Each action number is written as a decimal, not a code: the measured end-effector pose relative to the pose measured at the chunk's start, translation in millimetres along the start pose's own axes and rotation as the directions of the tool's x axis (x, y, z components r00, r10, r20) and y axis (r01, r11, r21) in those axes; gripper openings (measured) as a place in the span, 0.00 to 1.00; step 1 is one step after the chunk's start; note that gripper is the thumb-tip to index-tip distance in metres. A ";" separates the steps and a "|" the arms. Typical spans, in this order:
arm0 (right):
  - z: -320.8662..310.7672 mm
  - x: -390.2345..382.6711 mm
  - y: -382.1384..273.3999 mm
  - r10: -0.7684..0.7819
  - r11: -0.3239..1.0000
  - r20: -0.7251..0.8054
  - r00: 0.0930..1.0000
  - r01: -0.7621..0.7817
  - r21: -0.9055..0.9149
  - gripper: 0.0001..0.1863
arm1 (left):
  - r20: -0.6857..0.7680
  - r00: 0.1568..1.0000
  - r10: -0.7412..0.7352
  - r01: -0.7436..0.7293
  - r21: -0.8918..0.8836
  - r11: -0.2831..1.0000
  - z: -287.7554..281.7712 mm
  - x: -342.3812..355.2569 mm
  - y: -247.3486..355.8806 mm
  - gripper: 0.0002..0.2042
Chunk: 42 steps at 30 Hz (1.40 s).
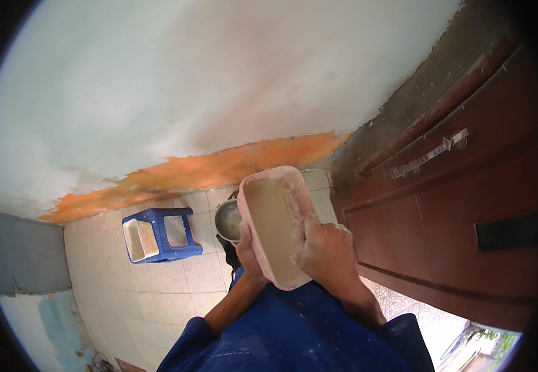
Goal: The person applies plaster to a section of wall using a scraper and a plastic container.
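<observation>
A pale pink rectangular tub (pixel 251 217) with a beige, paste-like layer in it is held in front of my body. My left hand (pixel 251 255) grips its left side, fingers mostly hidden under it. Over the right rim, my right hand (pixel 328 251) is closed, its skin dusted with whitish powder. Its curled fingers reach over the inside of the tub; whether they hold a tool or just the rim is hidden. Pale, crusty residue lines the tub's right inner wall.
A round metal pot (pixel 227 220) stands on the tiled floor (pixel 163 297) behind the tub. Further left is a blue plastic stool (pixel 179 253) with a white container (pixel 142 240) against it. Ahead rises a patchy white wall (pixel 188 93) with an orange strip; a brown door (pixel 442 211) stands right.
</observation>
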State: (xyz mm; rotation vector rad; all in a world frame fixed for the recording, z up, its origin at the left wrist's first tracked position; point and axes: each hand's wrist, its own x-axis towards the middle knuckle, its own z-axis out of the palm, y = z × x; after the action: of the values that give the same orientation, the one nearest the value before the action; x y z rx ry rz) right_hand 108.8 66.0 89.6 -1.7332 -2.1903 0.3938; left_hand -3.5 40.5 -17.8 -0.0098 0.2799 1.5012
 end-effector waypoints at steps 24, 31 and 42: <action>21.6 -13.0 26.8 0.314 0.649 -0.197 0.929 -0.058 0.759 0.04 | 0.025 1.000 -0.015 0.017 -0.102 0.995 -12.3 -18.5 53.4 0.28; 114.1 -27.8 -58.1 0.086 -0.131 0.351 0.932 -0.339 0.932 0.37 | -0.039 0.999 -0.036 0.037 0.018 0.999 -77.3 -32.5 139.3 0.29; 249.5 -60.8 -173.8 0.092 -0.079 0.566 0.820 -0.560 0.825 0.33 | -0.180 0.979 -0.095 0.196 0.714 0.672 -222.1 -70.0 286.7 0.26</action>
State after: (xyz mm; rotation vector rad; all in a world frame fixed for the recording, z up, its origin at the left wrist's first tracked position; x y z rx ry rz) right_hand -135.0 -36.9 -72.0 -1.1728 -0.7344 1.9662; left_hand -327.8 -46.1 -172.0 0.5096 0.9581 1.1368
